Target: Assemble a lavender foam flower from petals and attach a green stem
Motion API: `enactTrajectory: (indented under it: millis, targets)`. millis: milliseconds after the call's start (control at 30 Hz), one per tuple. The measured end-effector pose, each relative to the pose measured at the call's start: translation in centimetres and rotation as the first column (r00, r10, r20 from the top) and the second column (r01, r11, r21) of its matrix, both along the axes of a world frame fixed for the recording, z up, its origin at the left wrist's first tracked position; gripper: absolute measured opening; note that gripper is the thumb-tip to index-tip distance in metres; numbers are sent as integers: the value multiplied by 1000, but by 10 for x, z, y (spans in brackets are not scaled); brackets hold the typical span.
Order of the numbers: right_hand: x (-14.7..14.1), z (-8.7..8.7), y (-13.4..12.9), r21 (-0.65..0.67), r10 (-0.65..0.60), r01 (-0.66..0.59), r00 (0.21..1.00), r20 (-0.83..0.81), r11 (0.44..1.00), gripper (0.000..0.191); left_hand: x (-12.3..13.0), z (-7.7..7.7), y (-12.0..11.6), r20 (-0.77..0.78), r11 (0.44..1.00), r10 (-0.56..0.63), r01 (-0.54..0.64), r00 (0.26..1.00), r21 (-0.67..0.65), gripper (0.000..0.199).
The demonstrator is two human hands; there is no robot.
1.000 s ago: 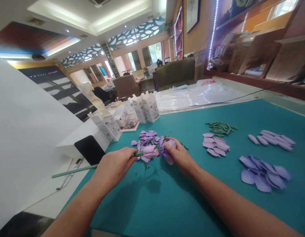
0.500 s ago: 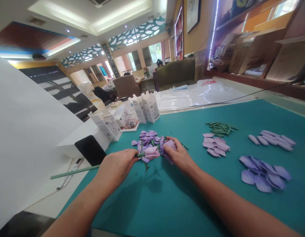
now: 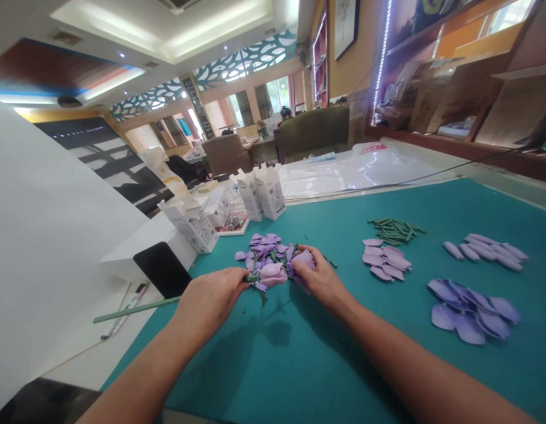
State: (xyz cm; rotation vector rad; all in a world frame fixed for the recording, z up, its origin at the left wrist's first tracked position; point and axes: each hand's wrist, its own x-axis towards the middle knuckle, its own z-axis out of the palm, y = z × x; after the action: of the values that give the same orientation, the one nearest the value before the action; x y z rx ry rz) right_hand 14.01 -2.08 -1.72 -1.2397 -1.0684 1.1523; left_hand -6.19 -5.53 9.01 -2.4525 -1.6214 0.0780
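Observation:
My left hand (image 3: 217, 294) is closed around a long green stem (image 3: 138, 309), which sticks out behind it to the left. At the stem's other end is a pink-lilac flower bud (image 3: 273, 274) with green leaves below it. My right hand (image 3: 321, 277) pinches a purple petal (image 3: 304, 261) just right of the bud. Behind both hands lies a pile of purple petals and green leaves (image 3: 262, 247), partly hidden by the bud. The hands are above a teal mat (image 3: 343, 365).
On the mat's right lie green sticks (image 3: 396, 231), pale pink petals (image 3: 386, 259), lilac rolls (image 3: 489, 248) and large purple petals (image 3: 473, 312). White boxes (image 3: 270, 191) stand at the back. A black phone-like slab (image 3: 161, 269) leans on a white box at left.
My left hand, with the stem and bud, has shifted very slightly to the right. My right hand holds nearly still.

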Motion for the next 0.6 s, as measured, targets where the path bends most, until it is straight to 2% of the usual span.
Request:
enactTrajectory:
  millis: [367,600]
  targets:
    - [0,5,-4,38,4,-7,997,79,999,53,-1,-2,0,10,1000,-6,6,1000,-5,26]
    - [1,4,-4,59,-11,8,998,55,998,51,0,-2,-3,49,1000,-27,26,998,7,25]
